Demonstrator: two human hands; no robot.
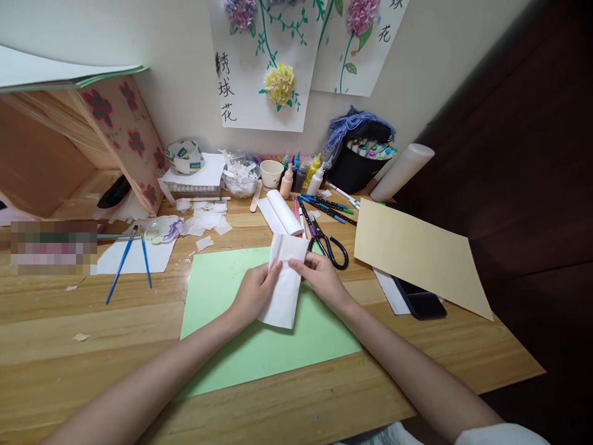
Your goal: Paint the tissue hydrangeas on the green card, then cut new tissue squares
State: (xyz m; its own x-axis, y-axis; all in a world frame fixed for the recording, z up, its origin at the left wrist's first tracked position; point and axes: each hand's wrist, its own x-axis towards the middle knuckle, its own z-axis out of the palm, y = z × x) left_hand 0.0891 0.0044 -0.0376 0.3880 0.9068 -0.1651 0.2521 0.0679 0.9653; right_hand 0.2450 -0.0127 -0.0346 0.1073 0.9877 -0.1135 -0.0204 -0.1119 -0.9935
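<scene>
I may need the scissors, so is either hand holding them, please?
No, the left hand and right hand hold white paper; the scissors lie on the table.

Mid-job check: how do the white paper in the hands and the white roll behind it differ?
Shape: the white paper is a flattish strip; the white roll is curled into a tube with a loose flap. Support: the white paper is held by the left hand and right hand; the white roll lies on the table. Both are plain white.
</scene>
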